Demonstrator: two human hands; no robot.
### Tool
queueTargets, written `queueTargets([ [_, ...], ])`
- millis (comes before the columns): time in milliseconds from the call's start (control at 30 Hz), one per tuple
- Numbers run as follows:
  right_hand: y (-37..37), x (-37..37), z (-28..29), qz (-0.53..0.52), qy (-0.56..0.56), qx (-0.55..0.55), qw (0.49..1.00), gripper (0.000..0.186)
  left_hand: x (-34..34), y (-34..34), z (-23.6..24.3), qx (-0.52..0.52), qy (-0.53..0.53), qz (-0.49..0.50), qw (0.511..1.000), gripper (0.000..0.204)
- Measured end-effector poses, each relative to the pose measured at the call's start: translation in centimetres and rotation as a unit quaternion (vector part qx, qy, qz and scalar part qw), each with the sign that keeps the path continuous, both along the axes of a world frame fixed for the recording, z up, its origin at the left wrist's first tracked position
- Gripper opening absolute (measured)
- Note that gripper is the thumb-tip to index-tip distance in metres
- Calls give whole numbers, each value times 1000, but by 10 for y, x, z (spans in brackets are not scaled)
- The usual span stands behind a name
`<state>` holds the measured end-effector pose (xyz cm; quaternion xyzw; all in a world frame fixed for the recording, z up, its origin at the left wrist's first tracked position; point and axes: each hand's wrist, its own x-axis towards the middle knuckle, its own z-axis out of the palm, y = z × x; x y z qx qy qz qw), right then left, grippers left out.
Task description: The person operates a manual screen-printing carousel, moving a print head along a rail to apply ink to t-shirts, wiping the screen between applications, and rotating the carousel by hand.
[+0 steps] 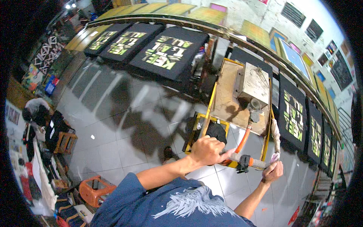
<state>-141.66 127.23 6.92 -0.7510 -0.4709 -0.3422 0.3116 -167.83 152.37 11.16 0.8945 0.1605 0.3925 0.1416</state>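
A wheeled yellow-framed cart (211,98) carries a brown board with a metal box (255,83) on top, which has a fitting and an orange hose (244,138) running down from it. My left hand (208,150) is closed around the left part of the cart's crossbar handle (259,163), near a dark bundle (213,132) in the lower frame. My right hand (273,172) grips the right end of the handle, just below a pale wrapped side bar (275,132). Black tape or cloth is wound on the middle of the bar.
Rows of black printed shirts on boards (168,53) curve along both sides of the cart, with frames and panels (255,32) behind. At left, another person (36,111) bends beside a wooden stool (65,142). An orange plastic stool (96,189) stands on the tiled floor (109,151).
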Motion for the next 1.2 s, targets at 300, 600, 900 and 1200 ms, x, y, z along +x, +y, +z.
queueTargets([
  [300, -40, -36, -8, -120, -17, 20, 992, 33, 36, 17, -4, 15, -22, -92, 995, 44],
  [600, -31, -6, -7, -144, -12, 56, 988, 34, 83, 12, -13, -42, -14, -53, 998, 37],
  [900, -28, -11, -6, -153, 6, 70, 986, 35, 81, 10, -16, -40, -24, -43, 998, 37],
  [1200, -33, -3, -12, -150, -8, 64, 987, 33, 85, 16, -16, -44, -52, -52, 996, 37],
])
